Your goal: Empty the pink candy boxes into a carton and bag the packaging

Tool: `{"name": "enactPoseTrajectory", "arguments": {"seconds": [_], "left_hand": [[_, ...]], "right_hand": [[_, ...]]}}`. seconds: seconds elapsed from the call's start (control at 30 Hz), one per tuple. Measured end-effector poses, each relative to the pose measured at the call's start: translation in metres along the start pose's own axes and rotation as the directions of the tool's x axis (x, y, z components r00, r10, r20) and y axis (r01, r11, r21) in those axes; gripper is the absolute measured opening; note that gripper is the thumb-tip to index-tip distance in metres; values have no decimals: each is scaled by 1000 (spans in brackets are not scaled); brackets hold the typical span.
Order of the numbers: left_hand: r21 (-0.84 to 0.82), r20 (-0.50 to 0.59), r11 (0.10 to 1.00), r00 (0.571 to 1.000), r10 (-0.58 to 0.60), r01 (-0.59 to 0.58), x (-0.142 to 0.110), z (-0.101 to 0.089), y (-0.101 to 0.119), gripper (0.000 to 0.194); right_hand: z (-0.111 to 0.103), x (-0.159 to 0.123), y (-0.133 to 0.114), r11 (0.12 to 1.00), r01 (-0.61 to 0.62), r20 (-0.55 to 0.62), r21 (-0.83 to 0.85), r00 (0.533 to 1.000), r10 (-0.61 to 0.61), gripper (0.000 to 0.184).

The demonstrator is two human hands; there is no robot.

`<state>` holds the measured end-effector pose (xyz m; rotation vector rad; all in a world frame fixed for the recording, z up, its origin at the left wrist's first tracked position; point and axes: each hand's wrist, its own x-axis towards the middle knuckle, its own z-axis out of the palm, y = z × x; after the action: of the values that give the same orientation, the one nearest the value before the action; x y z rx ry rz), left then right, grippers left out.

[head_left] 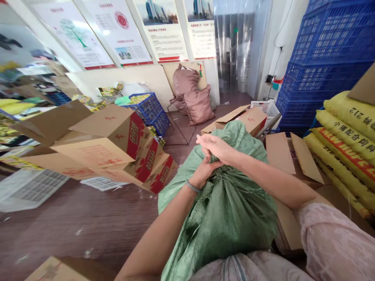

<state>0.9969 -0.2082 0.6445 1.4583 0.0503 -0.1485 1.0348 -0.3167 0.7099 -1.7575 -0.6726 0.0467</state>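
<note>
A large green woven sack (pixel 228 210) stands full right in front of me, its top bunched together. My left hand (pixel 205 169) is closed round the gathered neck of the sack from below. My right hand (pixel 215 147) lies over it, its fingers closed on the same bunched fabric at the top. A thin bracelet sits on my left wrist. Loose green threads hang from the sack's neck.
Cardboard boxes with red print (pixel 117 148) lie stacked at left on the brown floor (pixel 73 222). Yellow sacks (pixel 345 136) and blue crates (pixel 328 58) stand at right. Flat cardboard (pixel 295 156), an open box (pixel 243 117) and pink sacks (pixel 193 97) lie behind.
</note>
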Motion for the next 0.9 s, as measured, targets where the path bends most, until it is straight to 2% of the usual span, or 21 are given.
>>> {"name": "enactPoseTrajectory", "arguments": {"seconds": [0.03,0.1,0.13,0.17,0.23,0.27,0.3,0.37,0.43,0.5,0.57,0.63,0.7,0.77,0.8,0.83,0.87,0.9], "left_hand": [[-87,-17,994,998,-62,60,0,-1,-3,44],[-227,-46,963,986,-162,147,-2,-3,-6,45],[-262,-71,952,980,-183,159,-3,-4,-7,43],[-271,-101,950,977,-188,155,-4,-5,-7,41],[-247,-119,957,976,-182,149,-4,-7,-5,36],[-232,-112,962,978,-176,146,-4,-8,-3,35],[-214,-96,965,979,-177,153,-2,-9,-1,35],[-169,-36,964,977,-212,203,2,-11,6,34],[-129,51,949,957,-285,289,7,-15,16,30],[-115,124,918,922,-366,380,9,-18,25,24],[-129,156,903,907,-390,411,7,-21,32,22],[-135,179,914,917,-356,382,0,-23,35,25],[-120,189,945,942,-279,304,-9,-25,36,28],[-76,179,973,963,-200,217,-16,-26,35,30],[-51,168,982,971,-169,180,-19,-27,34,32],[-28,157,988,977,-144,150,-21,-28,34,34],[-8,149,992,981,-125,127,-22,-29,33,36],[13,143,994,984,-110,109,-23,-29,33,37]], "right_hand": [[-8,-5,4,995,44,21,-86,999,-42,28],[-27,-19,13,935,121,77,-334,992,-101,48],[-36,-26,19,878,138,131,-459,988,-87,56],[-43,-34,25,809,138,197,-571,980,-28,53],[-51,-46,35,674,130,284,-727,951,123,26],[-52,-50,38,619,129,285,-775,945,161,19],[-51,-53,40,580,126,265,-805,951,161,20],[-49,-56,40,565,116,197,-817,977,85,23],[-46,-59,36,610,103,135,-786,991,6,25],[-39,-66,33,662,106,88,-741,994,-61,32],[-27,-77,34,674,174,70,-718,981,-178,34],[-10,-90,40,613,288,86,-736,938,-337,33],[8,-102,49,487,386,131,-784,869,-477,34],[20,-109,59,361,446,186,-819,801,-568,33],[22,-110,63,332,475,208,-815,775,-597,31],[22,-110,67,343,511,220,-788,754,-619,28],[19,-108,70,396,554,215,-732,741,-637,26],[14,-104,73,488,584,187,-648,744,-642,26]]}}
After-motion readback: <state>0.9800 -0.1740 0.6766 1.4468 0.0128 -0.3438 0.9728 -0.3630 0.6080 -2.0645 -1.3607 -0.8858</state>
